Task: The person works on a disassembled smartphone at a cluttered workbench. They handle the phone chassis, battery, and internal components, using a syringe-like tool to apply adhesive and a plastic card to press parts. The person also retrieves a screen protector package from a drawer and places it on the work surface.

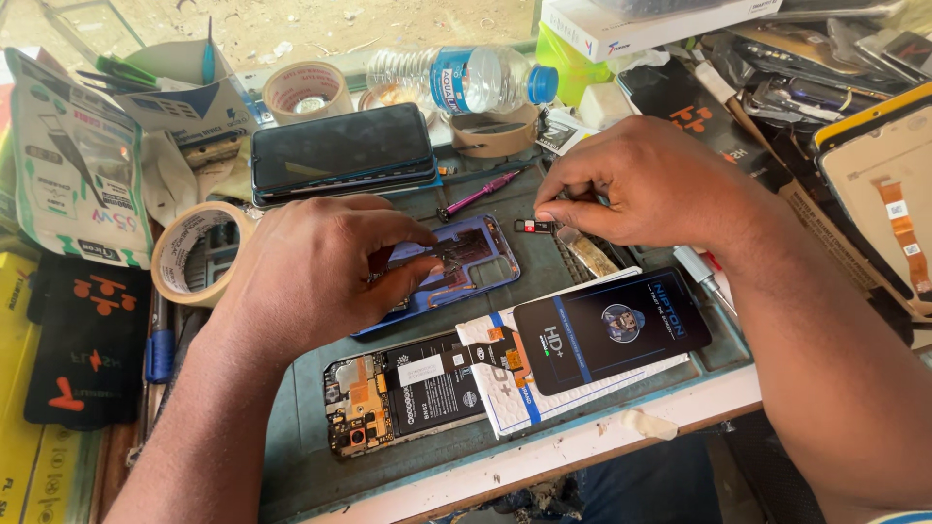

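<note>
My left hand [316, 267] grips a blue phone frame [481, 262] lying on the green work mat [291, 437], thumb and fingers pinched on its inner parts. My right hand [646, 184] pinches a small dark tray-like part [536, 226] just right of the frame's top corner. In front of the hands lies an opened phone [403, 398] with its battery and board showing. A black replacement screen [612, 330] rests on a white and blue packet, joined to the opened phone by an orange flex cable.
A dark phone [342, 150] lies behind the frame, with a pink screwdriver [478, 194] beside it. Tape rolls [194, 254] sit at left and back, and a water bottle [456, 80] lies at the back. Boxes and phone parts crowd the right; packets fill the left.
</note>
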